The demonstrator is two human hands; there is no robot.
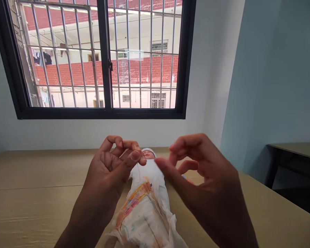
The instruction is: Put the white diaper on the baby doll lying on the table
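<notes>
So the doll is face-up on the table, head toward the wall, and both hands hang in front of it. The left hand has its thumb up against the index finger; can't tell if anything thin's pinched there. The right hand is loosely curled, tips apart, nothing visible in it. My worry: that bunched diaper looks loose, so a careless tug could drag it askew or snag a frayed edge.
</notes>
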